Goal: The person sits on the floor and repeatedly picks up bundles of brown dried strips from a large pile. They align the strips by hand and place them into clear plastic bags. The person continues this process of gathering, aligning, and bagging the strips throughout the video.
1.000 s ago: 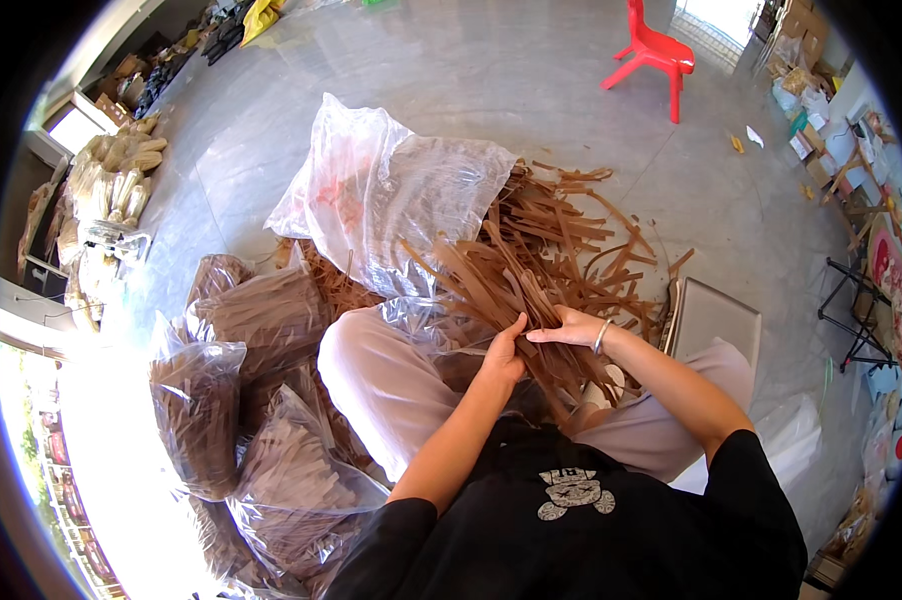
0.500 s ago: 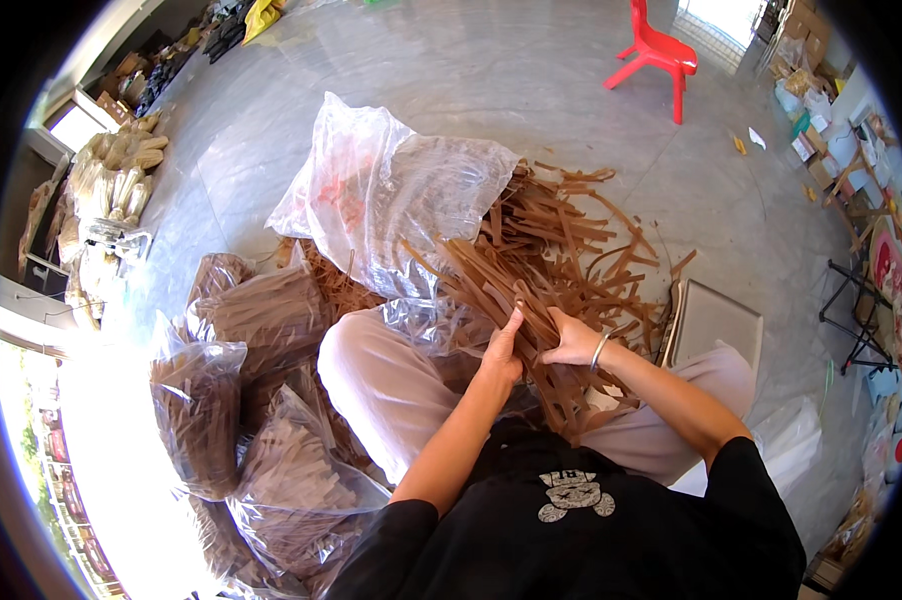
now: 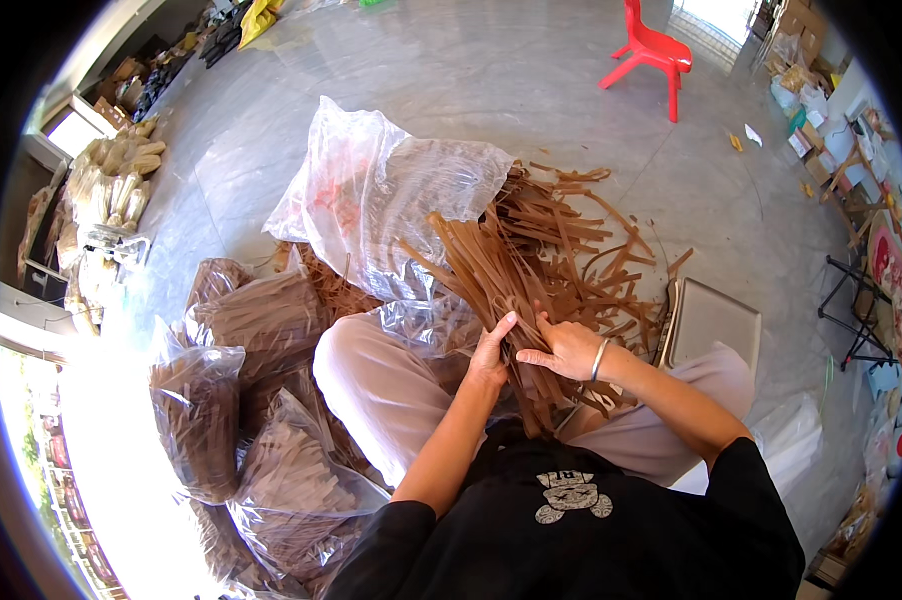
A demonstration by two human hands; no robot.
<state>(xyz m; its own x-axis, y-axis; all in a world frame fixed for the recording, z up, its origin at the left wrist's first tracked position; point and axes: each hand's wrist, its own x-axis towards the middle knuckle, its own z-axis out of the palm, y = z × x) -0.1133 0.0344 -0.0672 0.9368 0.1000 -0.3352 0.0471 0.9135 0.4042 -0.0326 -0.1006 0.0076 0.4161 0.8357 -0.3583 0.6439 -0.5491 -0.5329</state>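
A thick bundle of long, flat brown strips (image 3: 479, 268) stands tilted over my lap, its upper ends fanning out away from me. My left hand (image 3: 492, 350) grips the bundle from the left, thumb pointing up along it. From the right, my right hand (image 3: 568, 350), with a bangle at the wrist, is wrapped round the same bundle; some of its fingers are hidden behind the strips. Just beyond lies a loose heap of similar brown strips (image 3: 561, 215) on the floor. A clear plastic sheet or bag (image 3: 396, 190) covers the heap's left part.
Several clear bags of packed brown strips (image 3: 296, 490) are piled at my left. A shallow grey tray (image 3: 716, 325) lies beyond my right knee. Farther off stand a red chair (image 3: 656, 48) and a black folding frame (image 3: 859, 315). Pale bundles (image 3: 116, 190) line the left side.
The bundle has swung more upright, its top shifting left and its lower ends drawing together. My left hand has moved slightly left and my right hand has shifted its grip.
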